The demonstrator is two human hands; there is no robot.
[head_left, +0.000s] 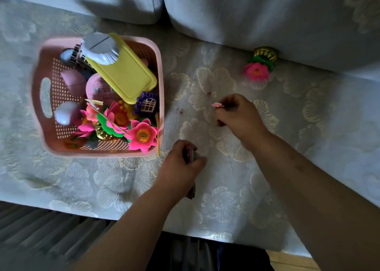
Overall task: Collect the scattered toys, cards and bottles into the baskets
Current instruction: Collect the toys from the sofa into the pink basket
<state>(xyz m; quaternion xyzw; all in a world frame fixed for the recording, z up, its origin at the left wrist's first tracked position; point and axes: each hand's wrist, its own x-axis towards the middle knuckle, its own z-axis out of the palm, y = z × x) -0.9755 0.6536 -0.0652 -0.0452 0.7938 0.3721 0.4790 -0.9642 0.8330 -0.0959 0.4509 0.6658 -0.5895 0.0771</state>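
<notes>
Head view: both hands hold small things above the flowered sofa cover point(226, 201).
Up-left of the left hand point(181, 169) sits the pink basket point(160, 79), crammed with pink foam flowers. A pink flower toy point(256, 71) lies well beyond the right hand point(239, 117). Left fingers curl round a dark red card stack point(189, 154); the right fingertips pinch a tiny pink-and-white piece point(218, 104).

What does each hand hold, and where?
Left hand grips a dark red card stack near its top end; right hand pinches a small pink piece by one end.
</notes>
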